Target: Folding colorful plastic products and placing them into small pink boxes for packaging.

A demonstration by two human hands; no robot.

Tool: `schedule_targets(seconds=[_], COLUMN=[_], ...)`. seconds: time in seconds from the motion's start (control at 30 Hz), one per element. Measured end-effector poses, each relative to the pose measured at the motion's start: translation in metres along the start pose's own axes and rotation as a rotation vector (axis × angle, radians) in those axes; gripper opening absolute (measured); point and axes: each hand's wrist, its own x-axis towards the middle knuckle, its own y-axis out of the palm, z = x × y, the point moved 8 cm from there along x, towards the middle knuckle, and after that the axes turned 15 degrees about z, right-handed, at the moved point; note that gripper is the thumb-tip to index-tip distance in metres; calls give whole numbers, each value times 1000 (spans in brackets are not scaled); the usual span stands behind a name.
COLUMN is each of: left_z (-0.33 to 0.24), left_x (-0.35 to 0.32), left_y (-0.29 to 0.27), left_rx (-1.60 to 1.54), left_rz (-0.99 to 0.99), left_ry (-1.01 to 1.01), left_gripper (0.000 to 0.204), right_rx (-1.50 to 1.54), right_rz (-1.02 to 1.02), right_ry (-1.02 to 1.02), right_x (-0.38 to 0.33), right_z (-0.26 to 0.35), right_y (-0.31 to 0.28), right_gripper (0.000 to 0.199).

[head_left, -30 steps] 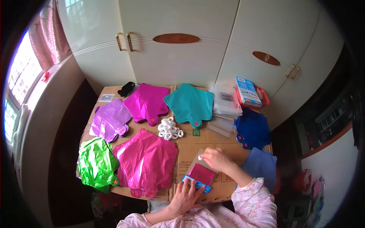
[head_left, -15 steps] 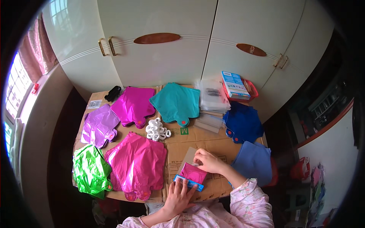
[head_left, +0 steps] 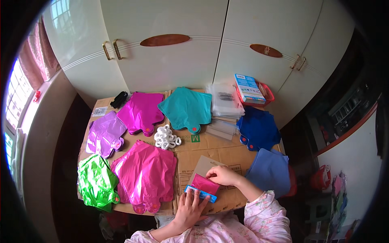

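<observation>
A small packet with a folded pink foil piece and a blue strip along its near edge lies on the cardboard-covered table. My left hand rests flat with fingers spread at the packet's near edge, touching the blue strip. My right hand pinches the packet's far right corner. A grey card lies under and behind the packet. A large pink foil balloon lies just left of my hands.
Flat foil balloons cover the table: green, purple, magenta, teal, dark blue, light blue. White ribbon rolls sit mid-table. Clear bags and a red basket with a box stand behind.
My right hand has slid slightly over the packet's far corner and my left hand has spread flat at its near edge. The camera has tilted, shifting the table in view.
</observation>
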Motion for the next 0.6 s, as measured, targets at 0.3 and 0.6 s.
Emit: schedule_targets(seconds=[0.3,0.6], left_z=[-1,-1], left_x=[0,0], left_y=[0,-1], left_rx=[14,14], left_rz=[-9,-1], left_ry=[2,4], left_gripper=[86,84], right_rx=[720,683], right_rz=[224,273], right_ry=[-95,-104], right_x=[8,9], right_z=[-17,-18], right_y=[33,37], right_gripper=[30,29])
